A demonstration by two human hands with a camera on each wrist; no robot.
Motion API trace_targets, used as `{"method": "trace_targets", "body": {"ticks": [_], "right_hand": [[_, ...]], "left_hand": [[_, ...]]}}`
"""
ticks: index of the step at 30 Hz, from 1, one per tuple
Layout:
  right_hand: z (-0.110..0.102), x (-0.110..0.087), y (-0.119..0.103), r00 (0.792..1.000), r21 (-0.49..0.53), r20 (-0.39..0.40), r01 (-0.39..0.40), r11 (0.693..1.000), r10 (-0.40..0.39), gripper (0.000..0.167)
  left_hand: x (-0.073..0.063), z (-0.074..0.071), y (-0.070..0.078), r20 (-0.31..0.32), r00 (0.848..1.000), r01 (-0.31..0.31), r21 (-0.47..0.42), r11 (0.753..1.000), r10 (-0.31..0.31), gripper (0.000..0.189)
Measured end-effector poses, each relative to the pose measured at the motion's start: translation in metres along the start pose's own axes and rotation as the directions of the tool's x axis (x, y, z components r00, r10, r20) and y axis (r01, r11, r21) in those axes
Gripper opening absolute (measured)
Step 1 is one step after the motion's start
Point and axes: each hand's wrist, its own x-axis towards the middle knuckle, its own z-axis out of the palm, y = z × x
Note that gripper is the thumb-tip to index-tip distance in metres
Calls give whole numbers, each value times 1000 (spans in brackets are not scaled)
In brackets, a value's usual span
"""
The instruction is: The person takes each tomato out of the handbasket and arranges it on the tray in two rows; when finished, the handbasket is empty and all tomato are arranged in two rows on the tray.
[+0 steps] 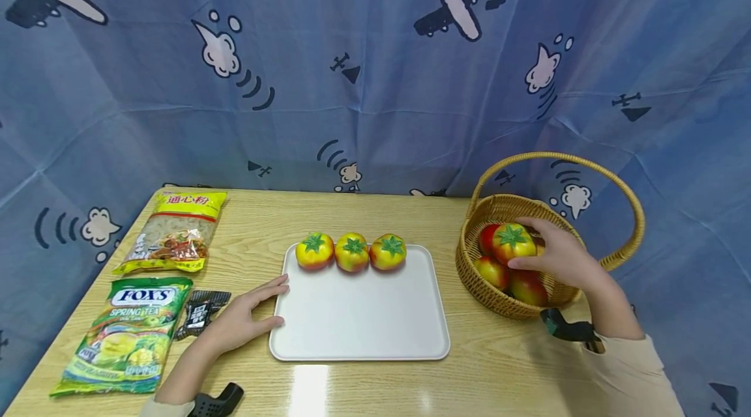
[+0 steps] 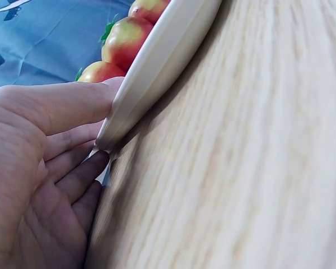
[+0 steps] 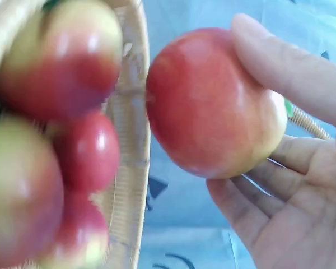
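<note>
My right hand (image 1: 557,254) grips a red-and-yellow tomato (image 1: 513,242) with a green leafy top, above the wicker basket (image 1: 499,303). In the right wrist view, thumb and fingers curl round the held tomato (image 3: 213,106), while more fruit (image 3: 89,151) shows in the basket beside it. My left hand (image 1: 237,322) touches the left edge of the white tray (image 1: 358,319), its fingers extended. The left wrist view has the fingertips against the tray's rim (image 2: 157,67). Three similar tomatoes (image 1: 352,252) stand in a row along the tray's far edge.
Left of the tray lie a yellow-topped pasta bag (image 1: 176,231), a green FOX'S candy bag (image 1: 126,335) and a small black packet (image 1: 201,313). The basket's tall handle (image 1: 636,208) arches over the right side. A blue patterned curtain (image 1: 305,98) hangs behind the wooden table (image 1: 252,228).
</note>
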Motion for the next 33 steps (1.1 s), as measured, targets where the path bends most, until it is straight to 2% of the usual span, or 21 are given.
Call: {"method": "trace_targets", "body": {"ticks": [8,10,15,26,29,33], "right_hand": [[28,8,-18,998,122,-62,35,992,-28,81],[35,11,-23,997,148,-68,36,988,-26,81],[53,16,-34,997,217,-74,41,975,-26,81],[101,33,-59,990,403,-115,119,907,-79,79],[115,39,-61,988,427,-132,125,896,-76,81],[128,46,-63,988,412,-146,112,904,-56,83]], "left_hand": [[2,1,0,1,1000,-11,6,1000,11,60],[2,1,0,4,1000,-1,1,1000,1,61],[2,0,2,2,1000,-21,7,1000,21,59],[0,-2,2,-3,1000,-18,15,1000,18,58],[-1,0,1,-10,1000,-26,24,999,26,58],[-1,0,1,-10,999,-40,31,999,40,59]]}}
